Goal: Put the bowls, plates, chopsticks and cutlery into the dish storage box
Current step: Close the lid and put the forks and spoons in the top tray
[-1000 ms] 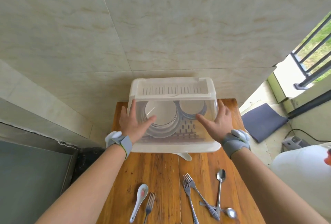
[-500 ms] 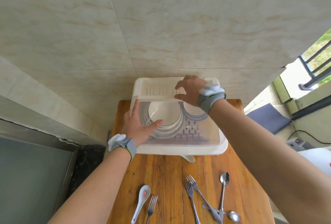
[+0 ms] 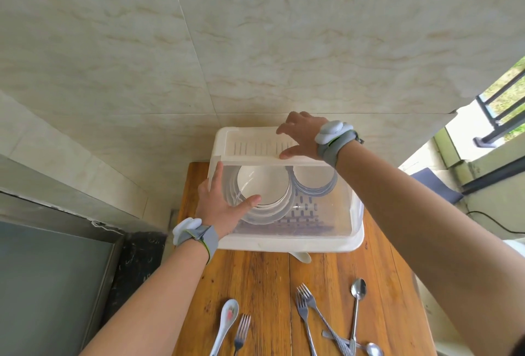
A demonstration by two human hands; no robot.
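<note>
Table [image 3: 255, 284] at tiled wall | box [image 3: 284, 247] at far edge | my left hand [image 3: 218, 207] flat on clear lid [image 3: 326, 213], right hand [image 3: 304, 136] spread on top [image 3: 250, 148] | raise lid evenly; cutlery [image 3: 308, 297] waits near edge.

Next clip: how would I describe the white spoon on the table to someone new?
Find the wooden table and look at its near end, in front of the dish storage box. Leftmost of the loose pieces there lies the white spoon, beside a lone fork. It alone is white with a red mark in its bowl; the rest are bare metal.
</note>
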